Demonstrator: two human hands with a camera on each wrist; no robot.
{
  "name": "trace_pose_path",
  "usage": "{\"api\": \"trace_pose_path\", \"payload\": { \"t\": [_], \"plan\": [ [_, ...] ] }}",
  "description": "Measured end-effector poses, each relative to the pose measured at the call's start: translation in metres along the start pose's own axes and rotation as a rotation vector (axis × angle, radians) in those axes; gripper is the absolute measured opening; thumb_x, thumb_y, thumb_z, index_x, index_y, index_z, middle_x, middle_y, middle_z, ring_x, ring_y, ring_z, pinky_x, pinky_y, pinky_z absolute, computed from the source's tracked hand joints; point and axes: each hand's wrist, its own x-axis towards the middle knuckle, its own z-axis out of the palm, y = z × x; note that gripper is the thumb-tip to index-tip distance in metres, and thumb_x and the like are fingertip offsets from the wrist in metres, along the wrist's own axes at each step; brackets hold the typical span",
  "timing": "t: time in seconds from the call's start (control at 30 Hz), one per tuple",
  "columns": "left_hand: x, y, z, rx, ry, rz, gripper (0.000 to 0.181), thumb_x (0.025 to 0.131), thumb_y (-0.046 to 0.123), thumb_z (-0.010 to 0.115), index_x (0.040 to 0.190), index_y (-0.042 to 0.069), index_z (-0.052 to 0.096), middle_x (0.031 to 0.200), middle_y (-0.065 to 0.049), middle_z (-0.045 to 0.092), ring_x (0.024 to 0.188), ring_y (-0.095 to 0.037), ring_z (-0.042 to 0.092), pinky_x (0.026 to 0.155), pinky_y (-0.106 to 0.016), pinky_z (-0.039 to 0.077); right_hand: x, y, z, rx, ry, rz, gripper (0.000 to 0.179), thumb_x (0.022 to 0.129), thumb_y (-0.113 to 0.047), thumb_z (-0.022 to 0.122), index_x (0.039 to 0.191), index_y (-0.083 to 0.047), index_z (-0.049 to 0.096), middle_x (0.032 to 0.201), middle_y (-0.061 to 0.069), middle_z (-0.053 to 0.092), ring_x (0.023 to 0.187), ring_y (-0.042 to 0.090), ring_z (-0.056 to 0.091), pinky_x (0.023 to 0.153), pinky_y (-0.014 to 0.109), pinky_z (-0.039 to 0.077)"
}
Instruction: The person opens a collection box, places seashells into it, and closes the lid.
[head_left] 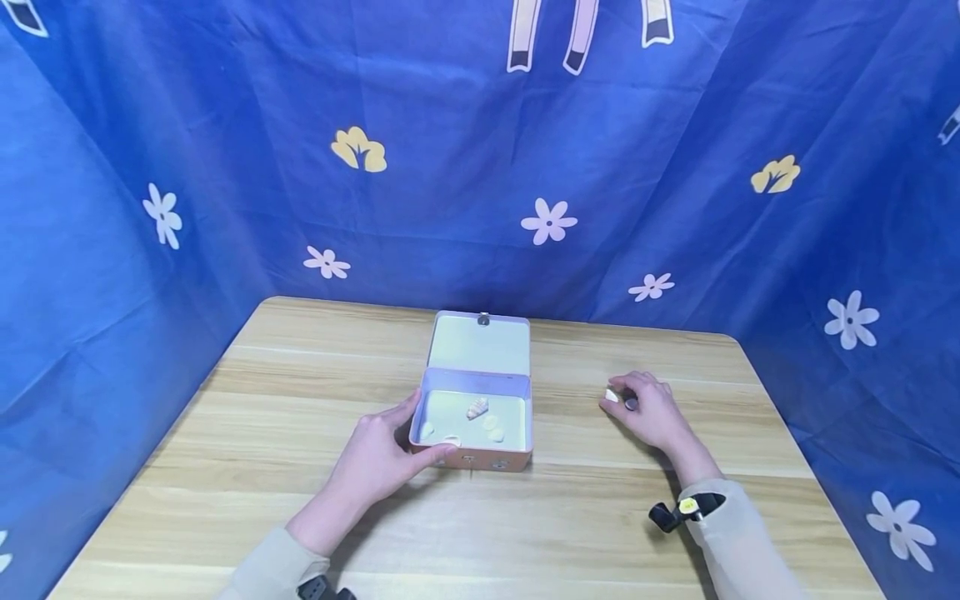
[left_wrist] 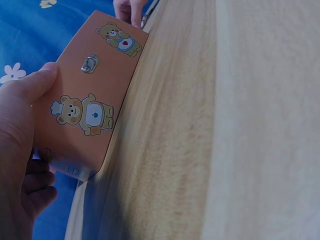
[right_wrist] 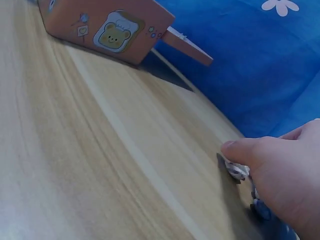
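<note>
An orange tin box (head_left: 493, 460) with bear pictures stands on the table, lid (head_left: 481, 343) folded back. Inside lie a spiral seashell (head_left: 477, 408) and several small pale shells (head_left: 495, 434). My left hand (head_left: 378, 454) grips the box at its left front corner, thumb over the front rim and fingers along the left side. To the right of the box, my right hand (head_left: 651, 410) pinches a small whitish shell (head_left: 611, 395) between thumb and fingers, close to the tabletop. A darker small object (right_wrist: 261, 207) sits under that hand, partly hidden; its kind is unclear.
The wood-grain table (head_left: 577, 517) ends at a blue cloth (head_left: 450, 208) with flower prints, which hangs behind it and on both sides. A metal clasp (left_wrist: 90, 64) sticks out from the box's front.
</note>
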Motion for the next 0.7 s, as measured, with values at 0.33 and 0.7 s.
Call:
{"api": "trace_pose_path", "payload": {
  "t": [0.33, 0.7],
  "plan": [
    [0.0002, -0.0021, 0.0022, 0.001, 0.002, -0.001, 0.111, 0.073, 0.076, 0.083, 0.149, 0.0, 0.057, 0.136, -0.024, 0.064, 0.089, -0.019, 0.067, 0.092, -0.046, 0.061, -0.0033, -0.0005, 0.0075, -0.029, 0.035, 0.011, 0.026, 0.094, -0.032, 0.083, 0.106, -0.01, 0.078, 0.098, -0.002, 0.07, 0.096, 0.021, 0.06, 0.085, 0.046, 0.035],
    [-0.0001, -0.0023, 0.0016, 0.004, -0.001, -0.013, 0.11, 0.073, 0.075, 0.084, 0.149, -0.001, 0.057, 0.135, -0.024, 0.064, 0.111, -0.028, 0.071, 0.099, -0.051, 0.057, -0.002, -0.005, 0.0045, 0.043, 0.022, 0.032, 0.026, 0.093, -0.022, 0.084, 0.113, -0.007, 0.077, 0.104, 0.005, 0.075, 0.1, 0.028, 0.064, 0.089, 0.051, 0.032]
  ]
}}
